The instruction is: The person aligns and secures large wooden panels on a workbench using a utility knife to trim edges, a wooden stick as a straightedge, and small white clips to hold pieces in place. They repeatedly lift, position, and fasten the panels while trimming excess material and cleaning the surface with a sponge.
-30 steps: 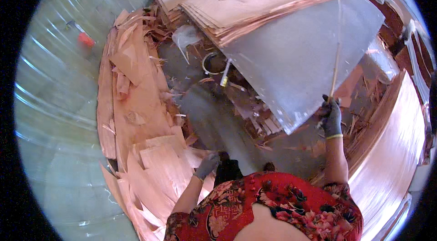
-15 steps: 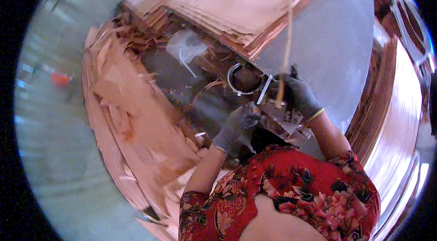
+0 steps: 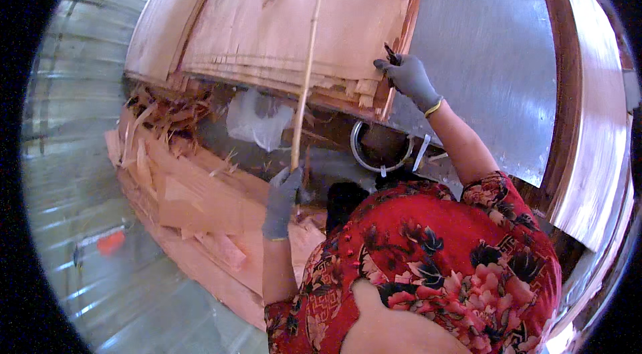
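You have a whitish plastic bag (image 3: 266, 129) left of a pale ring (image 3: 354, 145), and an orange-red object (image 3: 110, 242) farther left.

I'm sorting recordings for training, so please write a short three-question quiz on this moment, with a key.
1. Fill in: the long stick is held in the person's ____ hand.
2. True or false: the right hand is at the right-hand edge of the stacked wood sheets.
3. Choose: what colour is the flat panel beside that edge? A) red B) grey C) yellow

Key:
1. Left; the left hand is closed round it.
2. True.
3. B.
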`<move>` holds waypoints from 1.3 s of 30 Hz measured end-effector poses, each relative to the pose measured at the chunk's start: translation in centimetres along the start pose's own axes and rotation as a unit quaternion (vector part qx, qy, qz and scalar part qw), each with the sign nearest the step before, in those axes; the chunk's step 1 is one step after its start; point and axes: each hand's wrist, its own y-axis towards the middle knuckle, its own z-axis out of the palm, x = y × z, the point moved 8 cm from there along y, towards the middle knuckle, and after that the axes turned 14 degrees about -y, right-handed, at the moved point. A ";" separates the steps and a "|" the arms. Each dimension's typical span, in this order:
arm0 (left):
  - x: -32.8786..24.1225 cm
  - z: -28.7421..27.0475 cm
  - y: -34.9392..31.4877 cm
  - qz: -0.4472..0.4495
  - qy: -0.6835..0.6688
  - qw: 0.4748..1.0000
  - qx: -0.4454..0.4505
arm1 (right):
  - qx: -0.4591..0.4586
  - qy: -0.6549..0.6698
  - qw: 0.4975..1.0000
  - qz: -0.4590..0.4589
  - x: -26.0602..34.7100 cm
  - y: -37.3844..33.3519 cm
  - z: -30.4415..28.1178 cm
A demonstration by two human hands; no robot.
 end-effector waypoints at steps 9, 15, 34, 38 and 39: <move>-5.5 -6.8 10.1 0.071 0.135 0.988 0.012 | -0.104 -0.234 0.963 -0.087 11.3 -0.3 -5.0; -9.4 -4.6 14.2 0.009 0.001 0.984 0.175 | -0.070 0.339 0.925 0.156 10.7 0.8 -3.6; -9.4 -5.1 20.2 -0.117 -0.118 0.945 0.283 | 0.183 0.201 0.957 -0.097 34.3 18.0 13.1; -10.7 -4.0 21.3 -0.042 0.109 0.968 0.223 | 0.267 0.193 0.936 -0.124 38.7 20.8 20.6; -9.3 -4.4 22.3 -0.053 0.039 0.967 0.245 | 0.279 0.181 0.935 -0.119 40.3 20.4 22.1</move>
